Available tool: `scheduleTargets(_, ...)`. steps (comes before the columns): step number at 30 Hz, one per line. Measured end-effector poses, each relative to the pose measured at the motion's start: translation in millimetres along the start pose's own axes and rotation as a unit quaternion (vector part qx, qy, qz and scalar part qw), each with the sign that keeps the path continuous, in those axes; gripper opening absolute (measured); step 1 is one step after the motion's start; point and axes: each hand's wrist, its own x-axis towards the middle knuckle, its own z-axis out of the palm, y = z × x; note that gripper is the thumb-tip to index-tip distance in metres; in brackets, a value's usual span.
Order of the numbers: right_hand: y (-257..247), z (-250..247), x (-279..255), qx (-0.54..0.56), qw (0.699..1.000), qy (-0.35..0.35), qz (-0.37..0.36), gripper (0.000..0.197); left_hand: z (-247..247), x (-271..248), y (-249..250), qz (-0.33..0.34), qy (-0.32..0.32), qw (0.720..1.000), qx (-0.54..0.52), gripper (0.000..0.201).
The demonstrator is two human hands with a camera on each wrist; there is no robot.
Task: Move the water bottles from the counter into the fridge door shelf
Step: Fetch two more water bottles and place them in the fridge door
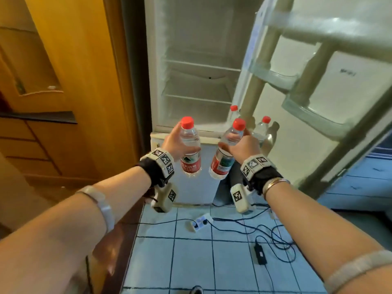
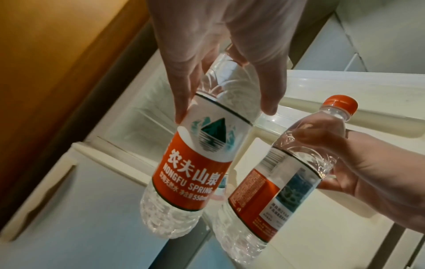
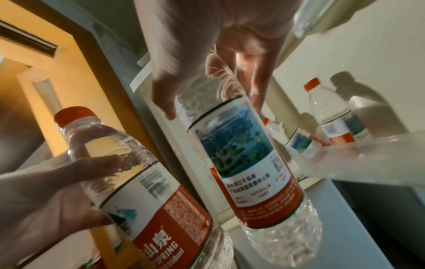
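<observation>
The main risk here is a collision low in the right half of the head view: two clear plastic water bottles with red caps, the nearer and the farther, already stand in the translucent lower door shelf of the open white fridge door, so a bottle brought in too low or too tilted could probably knock one over or catch on the shelf's front rail. The right-hand bottle, a clear ribbed plastic bottle with a red cap and a red-and-white label, leans with its base swung toward the frame's centre; it would likely need righting before it goes down. Both carried bottles are held high on the smooth shoulder above the label, and I judge that a full bottle could slip there if the grip loosens. The left hand is wrapped round the upper body of the left-hand bottle, the same clear red-capped kind, roughly upright at the frame's centre; the right hand curls round the shoulder of its bottle just right of it. Both bottles hang in the air before the fridge's bare white interior, apart from each other and short of the shelf. The water looks clear and fills each nearly to the neck. Black cables trail over the blue tiled floor below, a possible trip hazard.
</observation>
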Motion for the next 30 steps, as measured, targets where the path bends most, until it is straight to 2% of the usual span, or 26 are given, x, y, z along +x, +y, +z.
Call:
scheduleTargets(4,24,-30,35,0.021,0.996,0.074,0.036,0.053,42,52,16,0.028,-0.031,0.999,0.008,0.081)
scheduleTargets(9,60,-62,77,0.015,0.989,0.136,0.063,0.065,102,115,41,0.068,-0.065,0.995,0.012,0.074)
scheduleTargets(14,89,-89,99,0.004,0.987,0.124,0.100,0.049,160,162,55,0.081,-0.111,0.991,-0.010,0.076)
scheduleTargets(18,111,-87,112,-0.011,0.987,0.111,0.119,0.046,199,180,61,0.080,-0.139,0.987,-0.007,0.067)
scheduleTargets(22,136,-79,121,0.018,0.976,0.124,0.179,0.042,229,196,49,0.077,-0.193,0.978,-0.036,0.070)
scheduleTargets(26,155,-70,130,0.054,0.967,0.121,0.219,0.044,248,207,31,0.051,-0.197,0.977,-0.069,0.057)
scheduleTargets(30,170,-60,139,0.084,0.956,0.137,0.247,0.050,258,213,10,0.023,-0.183,0.980,-0.079,0.060)
